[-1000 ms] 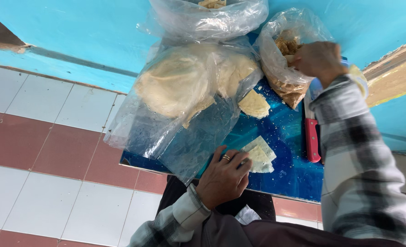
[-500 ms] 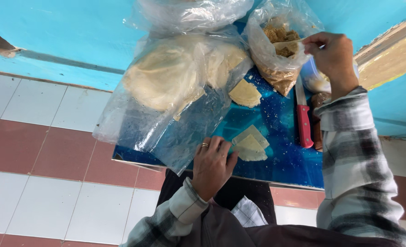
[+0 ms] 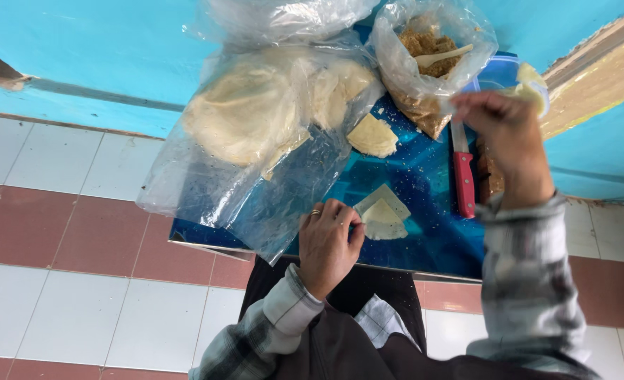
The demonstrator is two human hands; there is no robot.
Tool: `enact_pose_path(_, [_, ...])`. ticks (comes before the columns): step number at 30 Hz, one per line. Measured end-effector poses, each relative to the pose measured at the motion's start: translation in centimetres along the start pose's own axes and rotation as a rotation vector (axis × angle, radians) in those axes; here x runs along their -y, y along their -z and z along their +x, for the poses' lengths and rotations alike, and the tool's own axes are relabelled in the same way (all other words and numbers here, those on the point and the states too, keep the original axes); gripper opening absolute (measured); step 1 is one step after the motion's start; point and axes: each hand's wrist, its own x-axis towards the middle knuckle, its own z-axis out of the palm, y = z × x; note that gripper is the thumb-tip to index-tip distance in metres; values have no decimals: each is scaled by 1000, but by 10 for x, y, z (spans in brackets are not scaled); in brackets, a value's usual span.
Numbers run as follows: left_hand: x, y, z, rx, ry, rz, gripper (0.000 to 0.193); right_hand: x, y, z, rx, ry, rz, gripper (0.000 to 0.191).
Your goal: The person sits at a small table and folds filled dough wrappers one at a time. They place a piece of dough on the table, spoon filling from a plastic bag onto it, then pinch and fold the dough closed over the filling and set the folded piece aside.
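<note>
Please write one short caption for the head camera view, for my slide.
Left hand presses a folded dough sheet on a blue board; right hand lifts near a bag of filling.

My left hand is resting low and close to my body, palm down, back of the hand facing up, with a ring showing on one finger. Its fingers are curling loosely forward and pressing downward at the tips. My left forearm is running back toward my chest in a plaid sleeve with the cuff turned back. My right hand is reaching farther out and higher, fingers bending inward in a loose pinch, wrist angling down into a matching plaid sleeve.
</note>
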Motion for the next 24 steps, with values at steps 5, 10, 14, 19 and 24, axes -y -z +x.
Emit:
enact_pose_path(5, [-3,1,4,10,0,-67,20,8,-39,-99,88,-74,-34,27])
enact_pose_path(10, [-11,-2,2,7,-18,-120,26,21,-71,-160,-23,70,-314,21])
enact_pose_path(14, [-14,-5,0,-13,-37,-126,29,34,-77,-173,-100,368,-489,19])
enact_pose_path(19, [-13,-8,1,-3,-20,-127,30,43,-77,-176,-108,519,-676,27])
enact_pose_path(24, [-15,-6,2,-4,-19,-120,31,45,-74,-179,-92,585,-788,34])
